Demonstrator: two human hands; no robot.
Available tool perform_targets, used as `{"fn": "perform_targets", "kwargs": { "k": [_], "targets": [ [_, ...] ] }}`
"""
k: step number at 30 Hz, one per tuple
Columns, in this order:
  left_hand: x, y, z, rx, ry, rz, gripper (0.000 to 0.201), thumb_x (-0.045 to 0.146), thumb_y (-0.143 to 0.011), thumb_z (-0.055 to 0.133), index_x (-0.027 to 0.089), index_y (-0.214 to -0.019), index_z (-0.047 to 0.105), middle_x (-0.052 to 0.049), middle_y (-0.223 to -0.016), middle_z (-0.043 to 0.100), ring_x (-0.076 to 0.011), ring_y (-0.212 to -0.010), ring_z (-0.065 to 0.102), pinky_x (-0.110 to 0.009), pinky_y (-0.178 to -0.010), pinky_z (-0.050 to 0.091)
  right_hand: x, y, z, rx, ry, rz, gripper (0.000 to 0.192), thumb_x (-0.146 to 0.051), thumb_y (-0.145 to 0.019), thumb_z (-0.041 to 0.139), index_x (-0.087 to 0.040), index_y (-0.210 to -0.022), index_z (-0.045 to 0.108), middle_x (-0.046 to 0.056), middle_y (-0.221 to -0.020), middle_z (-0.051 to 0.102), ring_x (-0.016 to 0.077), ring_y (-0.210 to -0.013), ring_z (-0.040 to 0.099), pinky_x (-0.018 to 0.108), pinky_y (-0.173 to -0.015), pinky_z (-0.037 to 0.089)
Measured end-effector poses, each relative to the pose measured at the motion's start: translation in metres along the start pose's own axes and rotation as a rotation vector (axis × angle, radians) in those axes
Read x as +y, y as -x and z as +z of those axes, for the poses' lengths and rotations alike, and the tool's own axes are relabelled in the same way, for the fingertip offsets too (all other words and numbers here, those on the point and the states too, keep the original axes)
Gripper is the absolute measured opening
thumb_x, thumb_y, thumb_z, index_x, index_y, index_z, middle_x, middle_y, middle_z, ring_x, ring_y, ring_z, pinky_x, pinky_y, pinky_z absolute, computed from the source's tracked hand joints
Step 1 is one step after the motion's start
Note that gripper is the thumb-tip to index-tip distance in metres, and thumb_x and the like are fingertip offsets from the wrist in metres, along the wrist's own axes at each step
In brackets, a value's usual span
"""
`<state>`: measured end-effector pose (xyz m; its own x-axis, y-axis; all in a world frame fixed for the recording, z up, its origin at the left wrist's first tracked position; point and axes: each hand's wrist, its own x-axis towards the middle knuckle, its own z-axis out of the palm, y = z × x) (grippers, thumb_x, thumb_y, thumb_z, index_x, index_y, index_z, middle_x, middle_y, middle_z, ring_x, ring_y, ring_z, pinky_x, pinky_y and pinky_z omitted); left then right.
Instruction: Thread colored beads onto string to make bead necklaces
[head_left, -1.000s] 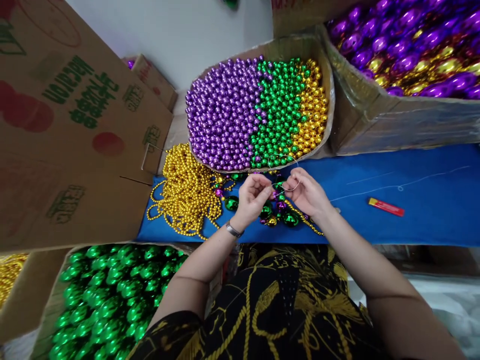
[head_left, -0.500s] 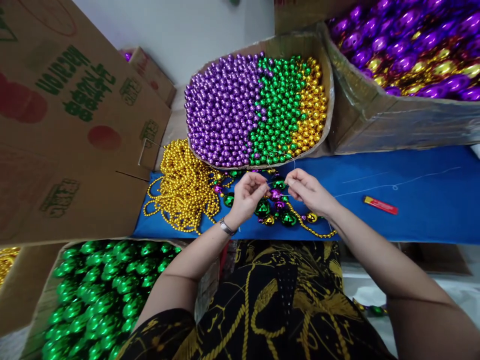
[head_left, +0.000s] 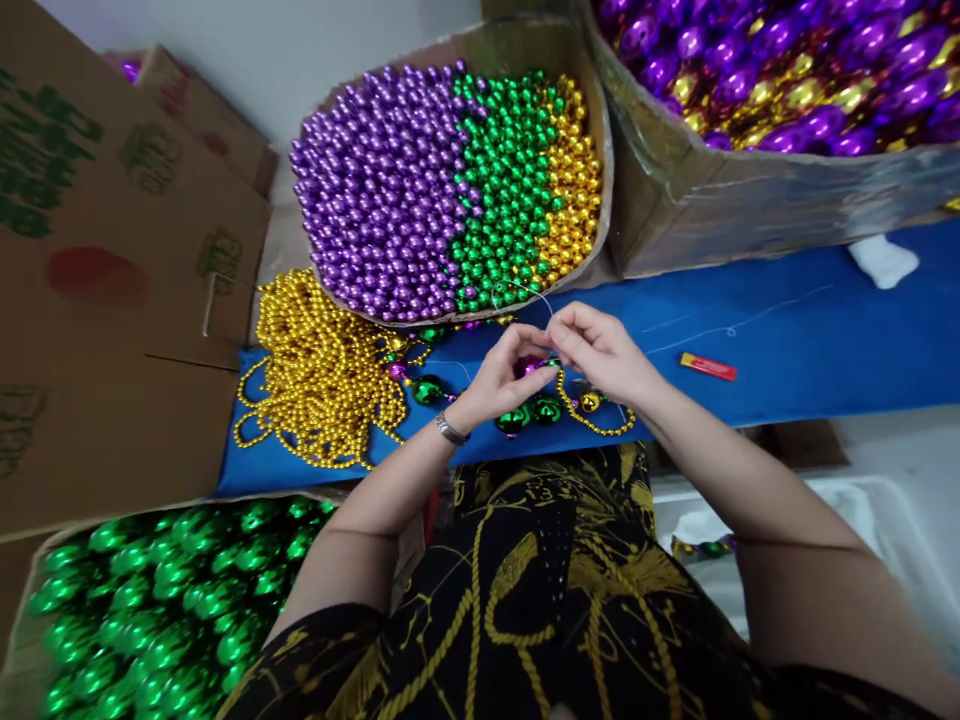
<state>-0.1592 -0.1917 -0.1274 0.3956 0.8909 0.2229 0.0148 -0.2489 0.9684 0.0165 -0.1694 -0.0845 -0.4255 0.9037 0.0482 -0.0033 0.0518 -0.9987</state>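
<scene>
Head view, left hand (head_left: 499, 378) and right hand (head_left: 600, 350) fingertips pinched together on a thin pale thread (head_left: 536, 296) and shiny purple bead (head_left: 529, 364) (partly hidden), just below the cardboard tray of purple, green and gold beads (head_left: 607, 180), gold bead strands (head_left: 322, 375) left of the hands, red lighter (head_left: 708, 366) to their right on blue cloth (head_left: 787, 340)

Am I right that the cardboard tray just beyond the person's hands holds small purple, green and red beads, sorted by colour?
Not quite: the cardboard tray holds purple beads, green beads and gold beads, not red. They do lie sorted by colour, beyond the left hand and right hand, as the head view shows.
</scene>
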Motion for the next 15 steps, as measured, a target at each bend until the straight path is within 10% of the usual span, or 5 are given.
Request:
{"fn": "perform_targets", "kwargs": {
  "k": [11,15],
  "targets": [
    [0.019,-0.011,-0.012,-0.254,-0.127,0.053,0.023,0.027,-0.091,0.061,0.026,-0.113,0.067,-0.007,-0.111,0.069,-0.0171,-0.104,0.067,-0.032,-0.089,0.058,0.009,-0.017,-0.017,0.229,-0.296,0.061,0.035,-0.054,-0.084,0.065,-0.022,-0.084,0.052,-0.005,-0.065,0.047,0.0058,-0.056,0.045,0.019,-0.049,0.039],
    [0.015,-0.015,-0.012,-0.137,-0.197,0.086,0.041,0.029,-0.086,0.068,0.029,-0.126,0.062,-0.010,-0.138,0.054,-0.0180,-0.107,0.065,-0.033,-0.091,0.058,0.005,-0.015,-0.021,0.289,-0.348,-0.020,0.033,-0.054,-0.084,0.066,-0.024,-0.088,0.051,-0.006,-0.063,0.040,0.0061,-0.056,0.045,0.019,-0.051,0.040]
  ]
}}
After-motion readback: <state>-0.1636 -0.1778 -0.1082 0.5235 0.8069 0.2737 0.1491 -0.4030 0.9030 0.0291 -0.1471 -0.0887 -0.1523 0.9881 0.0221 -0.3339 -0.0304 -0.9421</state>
